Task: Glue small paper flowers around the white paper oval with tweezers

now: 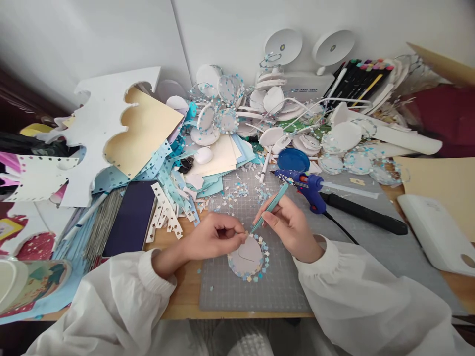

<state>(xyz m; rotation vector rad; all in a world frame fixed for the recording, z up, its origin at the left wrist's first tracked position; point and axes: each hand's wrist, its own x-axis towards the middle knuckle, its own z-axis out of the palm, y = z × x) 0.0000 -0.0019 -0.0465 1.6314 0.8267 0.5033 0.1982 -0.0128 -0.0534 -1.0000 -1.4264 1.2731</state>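
A round white disc [240, 254] lies on the grey cutting mat [289, 291], ringed with small blue, white and cream paper flowers. My right hand [287, 225] grips teal tweezers [272, 205], whose tips point down at the disc's upper edge. Close beside those tips, my left hand [218, 237] pinches with thumb and forefinger at the rim; what lies between the fingertips is too small to make out. A thin curved line shows on the disc's face. Loose paper flowers [237, 193] are scattered on the mat beyond my hands.
A blue glue gun [302, 185] rests right of my hands, its black cord trailing across the mat. Nearby lie a black-handled tool [365, 212] and a blue lid [293, 160]. Finished-looking discs [228, 121] crowd the back; punched paper strips [165, 212] and a dark box [129, 217] sit left.
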